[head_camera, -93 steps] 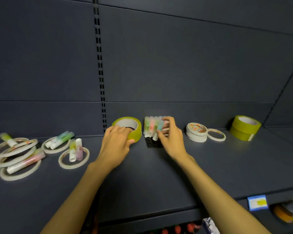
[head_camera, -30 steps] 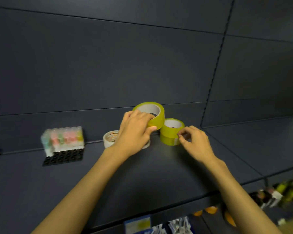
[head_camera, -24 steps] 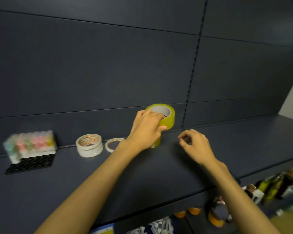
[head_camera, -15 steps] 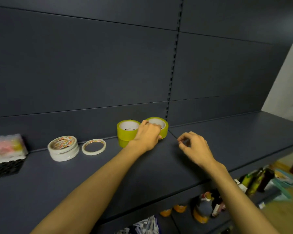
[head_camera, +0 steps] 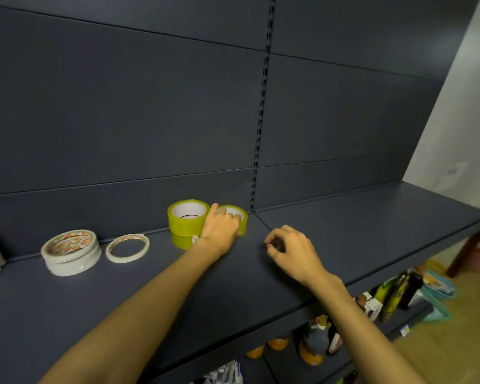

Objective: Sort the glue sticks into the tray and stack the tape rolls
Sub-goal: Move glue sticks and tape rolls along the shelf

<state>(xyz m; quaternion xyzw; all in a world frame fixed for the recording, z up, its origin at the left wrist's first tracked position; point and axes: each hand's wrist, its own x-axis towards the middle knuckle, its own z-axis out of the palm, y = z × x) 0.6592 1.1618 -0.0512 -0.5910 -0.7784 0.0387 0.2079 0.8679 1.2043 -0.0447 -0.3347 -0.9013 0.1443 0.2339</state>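
While left hand grips a yellow roll beside the yellow stack at centre and right hand hovers curled, holding nothing visible, one white ring remains unstacked.

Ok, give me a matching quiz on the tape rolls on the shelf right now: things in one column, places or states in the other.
Things:
1 white tape stack
2 thin white ring
3 yellow tape stack
4 lone yellow roll

Places or states:
a gripped by the left hand
b leftmost of the four
c just left of the gripped roll
d lying flat between the two stacks

Pairs: 1-b, 2-d, 3-c, 4-a
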